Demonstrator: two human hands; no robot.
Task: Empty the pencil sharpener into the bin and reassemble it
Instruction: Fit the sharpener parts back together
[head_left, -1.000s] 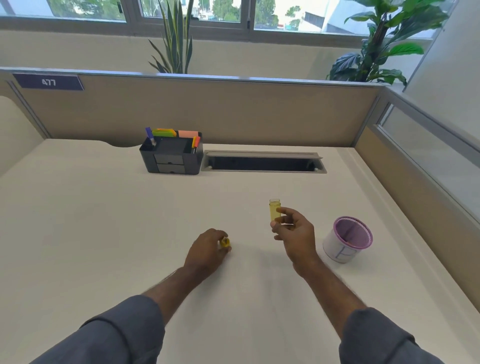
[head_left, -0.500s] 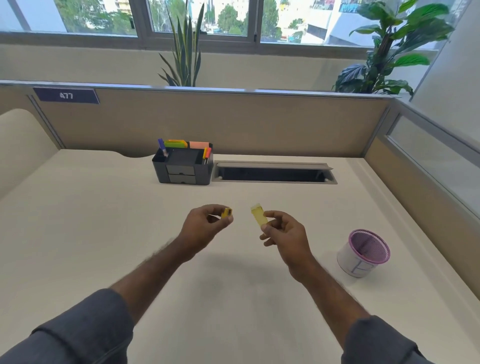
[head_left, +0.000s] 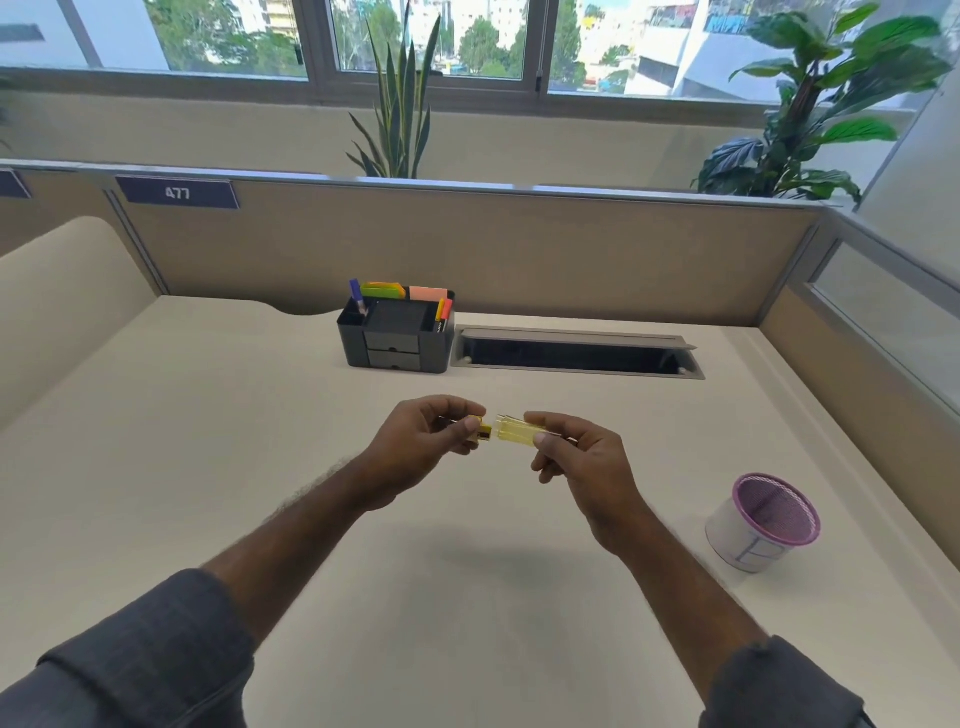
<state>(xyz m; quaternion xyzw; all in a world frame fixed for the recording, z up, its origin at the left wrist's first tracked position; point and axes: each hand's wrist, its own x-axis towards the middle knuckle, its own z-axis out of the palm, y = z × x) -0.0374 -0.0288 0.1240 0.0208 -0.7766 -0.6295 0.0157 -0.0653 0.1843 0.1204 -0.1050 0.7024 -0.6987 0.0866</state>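
Observation:
My left hand (head_left: 415, 447) pinches the small yellow sharpener head (head_left: 483, 431), raised above the desk. My right hand (head_left: 582, 462) holds the clear yellow sharpener case (head_left: 517, 430) sideways, its open end facing the head. The two parts are in line and almost touching, a small gap between them. The bin (head_left: 763, 522), a small pink mesh cup with a white wrap, stands on the desk to the right of my right hand.
A black desk organiser (head_left: 397, 338) with pens and sticky notes stands at the back of the white desk (head_left: 208, 467). Beside it is an open cable slot (head_left: 571, 353). Beige partitions close the back and right sides.
My left hand lifted the sharpener head off the desk. My right hand turned the case from upright to sideways, and both hands came together at the middle.

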